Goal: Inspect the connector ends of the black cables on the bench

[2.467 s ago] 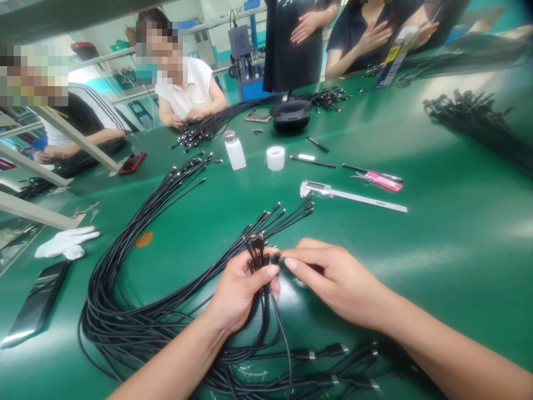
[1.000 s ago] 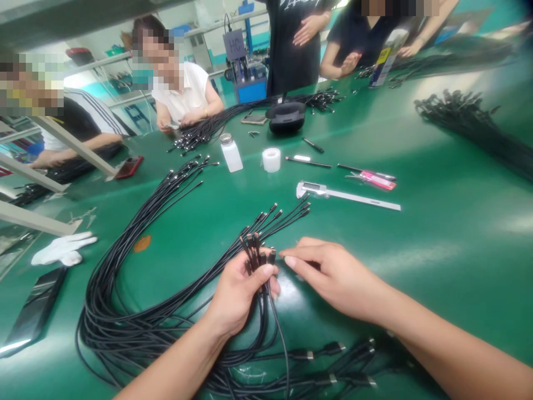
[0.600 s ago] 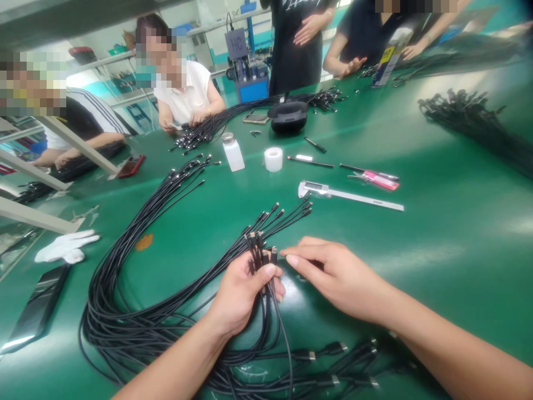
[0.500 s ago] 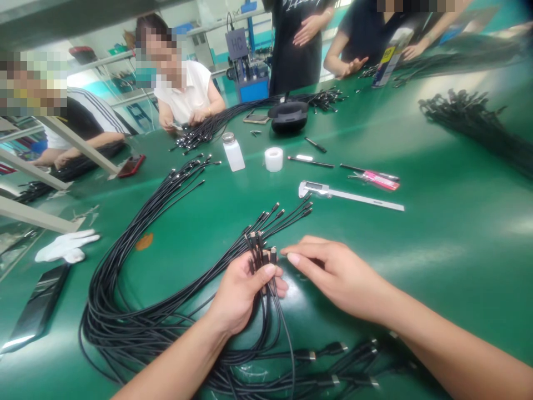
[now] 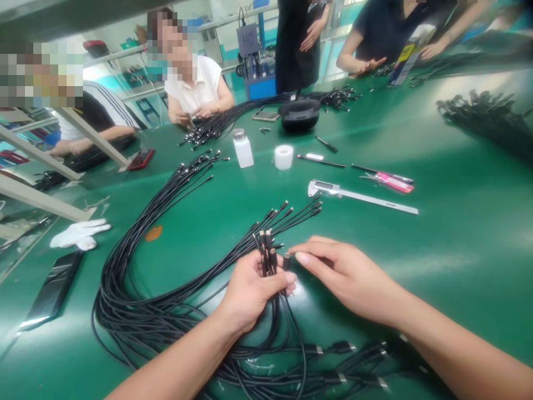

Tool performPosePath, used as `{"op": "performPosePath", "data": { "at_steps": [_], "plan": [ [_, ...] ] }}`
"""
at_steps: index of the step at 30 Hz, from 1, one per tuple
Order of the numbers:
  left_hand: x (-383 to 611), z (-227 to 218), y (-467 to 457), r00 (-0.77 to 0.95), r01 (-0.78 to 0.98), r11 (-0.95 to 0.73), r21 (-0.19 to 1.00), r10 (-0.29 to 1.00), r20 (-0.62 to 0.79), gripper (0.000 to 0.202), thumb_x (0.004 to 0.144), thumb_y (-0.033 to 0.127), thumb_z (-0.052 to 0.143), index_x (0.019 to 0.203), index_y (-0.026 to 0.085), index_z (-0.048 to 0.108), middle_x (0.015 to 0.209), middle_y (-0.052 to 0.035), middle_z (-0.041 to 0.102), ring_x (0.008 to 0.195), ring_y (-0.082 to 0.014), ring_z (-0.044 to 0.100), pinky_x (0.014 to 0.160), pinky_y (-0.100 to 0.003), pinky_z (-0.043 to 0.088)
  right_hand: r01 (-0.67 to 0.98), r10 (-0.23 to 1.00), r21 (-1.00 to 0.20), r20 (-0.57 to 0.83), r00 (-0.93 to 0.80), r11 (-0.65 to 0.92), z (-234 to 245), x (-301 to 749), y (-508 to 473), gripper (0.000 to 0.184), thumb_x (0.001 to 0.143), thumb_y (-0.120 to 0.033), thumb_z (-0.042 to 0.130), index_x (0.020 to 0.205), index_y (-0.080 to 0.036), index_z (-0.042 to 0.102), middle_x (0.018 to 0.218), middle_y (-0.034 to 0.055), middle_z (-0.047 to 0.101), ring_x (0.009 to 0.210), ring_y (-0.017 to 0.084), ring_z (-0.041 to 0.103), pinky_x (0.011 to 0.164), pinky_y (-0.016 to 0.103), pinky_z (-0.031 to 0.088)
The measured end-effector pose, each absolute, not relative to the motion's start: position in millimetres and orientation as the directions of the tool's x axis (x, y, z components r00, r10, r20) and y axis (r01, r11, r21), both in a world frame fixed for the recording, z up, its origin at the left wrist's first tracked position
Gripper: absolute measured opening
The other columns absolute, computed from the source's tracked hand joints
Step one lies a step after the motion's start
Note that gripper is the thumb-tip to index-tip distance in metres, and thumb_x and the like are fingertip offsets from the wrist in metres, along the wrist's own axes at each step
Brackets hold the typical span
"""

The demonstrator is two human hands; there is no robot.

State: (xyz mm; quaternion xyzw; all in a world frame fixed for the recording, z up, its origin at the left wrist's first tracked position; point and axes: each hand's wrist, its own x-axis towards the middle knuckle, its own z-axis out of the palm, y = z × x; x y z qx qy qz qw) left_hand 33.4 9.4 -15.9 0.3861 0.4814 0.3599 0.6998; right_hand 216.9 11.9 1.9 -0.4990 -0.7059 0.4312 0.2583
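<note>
My left hand [image 5: 250,291] is closed around a small bunch of black cable ends [image 5: 268,253], their connectors sticking up above my thumb. My right hand [image 5: 345,278] lies just to the right, with its thumb and forefinger pinched at one connector [image 5: 286,260] beside the bunch. A big looped bundle of black cables [image 5: 137,289] curves from my left hand round the left of the green table [image 5: 458,233]. More connector ends [image 5: 300,212] fan out on the table just beyond my hands.
A metal caliper [image 5: 358,194], white bottle [image 5: 242,149], tape roll [image 5: 284,157], pens and pink cutters [image 5: 393,182] lie beyond. A white glove [image 5: 79,233] and a phone [image 5: 52,289] lie left. Other people sit and stand at the far edge with more cable bundles [image 5: 491,116].
My right fingers have closed in on a single connector next to the bunch. The left hand has kept its grip, and the view has shifted slightly right.
</note>
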Motion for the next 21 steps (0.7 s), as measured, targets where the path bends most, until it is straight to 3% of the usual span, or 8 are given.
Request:
{"op": "performPosePath", "data": {
  "at_steps": [5, 11, 21],
  "plan": [
    [32.4, -18.3, 8.7, 0.265, -0.116, 0.409, 0.905, 0.891, -0.369, 0.035, 0.064, 0.022, 0.081, 0.087, 0.012, 0.056, 0.062, 0.0014, 0.063, 0.056, -0.0093, 0.06, 0.061, -0.023, 0.051, 0.464, 0.921, -0.872, -0.043, -0.388, 0.155, 3.1, 218.5, 11.4, 0.03, 0.097, -0.035, 0.046, 0.113, -0.028, 0.071, 0.098, -0.0003, 0.069, 0.091, 0.011, 0.06, 0.084, 0.025, 0.045],
    [28.9, -24.8, 6.7, 0.138, 0.028, 0.287, 0.958, 0.948, -0.288, 0.029, 0.067, 0.026, 0.08, 0.088, 0.013, 0.064, 0.071, 0.0007, 0.064, 0.063, -0.0081, 0.058, 0.064, -0.021, 0.048, 0.442, 0.901, -0.876, -0.02, -0.432, 0.193, 4.5, 216.9, 7.9, 0.029, 0.097, -0.032, 0.047, 0.114, -0.032, 0.07, 0.093, -0.0028, 0.069, 0.086, 0.009, 0.059, 0.079, 0.022, 0.044],
    [31.7, -19.5, 6.6, 0.101, 0.148, 0.188, 0.971, 0.974, -0.204, 0.021, 0.072, 0.028, 0.075, 0.085, 0.013, 0.07, 0.08, -0.0031, 0.07, 0.072, -0.011, 0.061, 0.071, -0.022, 0.049, 0.482, 0.91, -0.854, -0.024, -0.415, 0.197, 4.1, 212.8, 5.7, 0.029, 0.098, -0.03, 0.047, 0.116, -0.033, 0.069, 0.088, -0.0013, 0.067, 0.084, 0.011, 0.056, 0.077, 0.024, 0.044]
  ]
}}
